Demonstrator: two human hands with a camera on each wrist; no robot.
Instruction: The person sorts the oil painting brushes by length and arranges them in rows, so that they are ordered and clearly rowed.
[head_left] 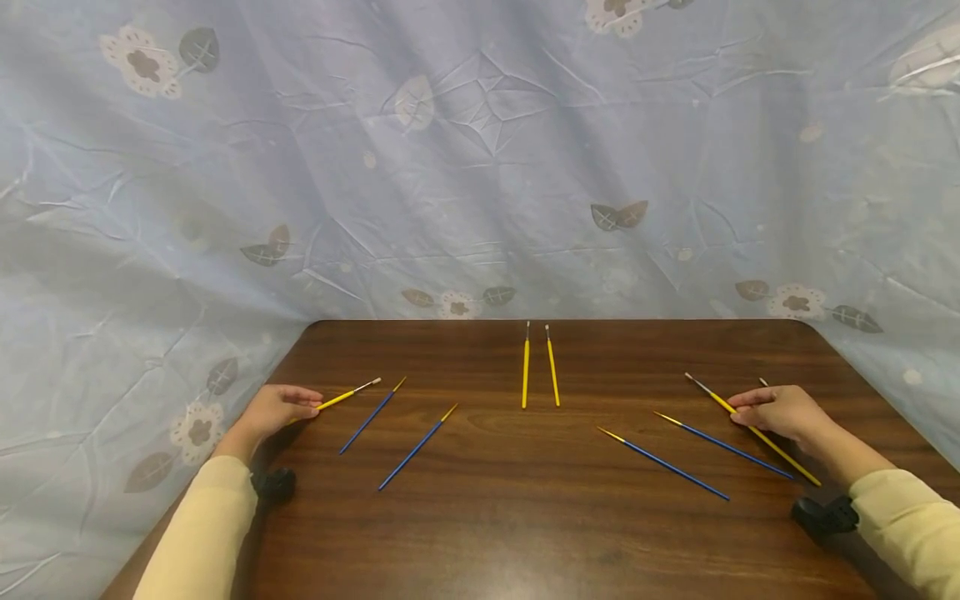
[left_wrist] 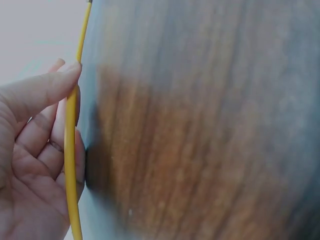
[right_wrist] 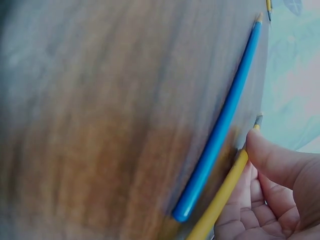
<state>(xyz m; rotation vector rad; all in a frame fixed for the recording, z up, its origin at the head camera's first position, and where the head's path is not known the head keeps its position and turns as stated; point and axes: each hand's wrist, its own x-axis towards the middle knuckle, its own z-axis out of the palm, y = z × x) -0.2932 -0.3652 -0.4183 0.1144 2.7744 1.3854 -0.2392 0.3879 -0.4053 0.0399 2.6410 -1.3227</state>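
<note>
At the table's left side, my left hand (head_left: 281, 410) pinches a yellow paintbrush (head_left: 337, 400) between thumb and fingers, bristles pointing right and away. The left wrist view shows the thumb pressed on the yellow handle (left_wrist: 71, 150). On the right, my right hand (head_left: 780, 412) pinches another yellow paintbrush (head_left: 783, 454), its bristles toward the far left. Behind that hand shows the tip of a further brush (head_left: 763, 382), the rest hidden. Two blue paintbrushes (head_left: 367, 423) (head_left: 416, 450) lie near the left hand. Two more blue paintbrushes (head_left: 731, 447) (head_left: 667, 465) lie beside the right hand.
Two yellow paintbrushes (head_left: 526, 371) (head_left: 553, 371) lie at the far middle of the brown wooden table (head_left: 480, 533). A pale flowered cloth (head_left: 480, 167) hangs behind the table and along its sides. Each wrist wears a black device (head_left: 825, 517).
</note>
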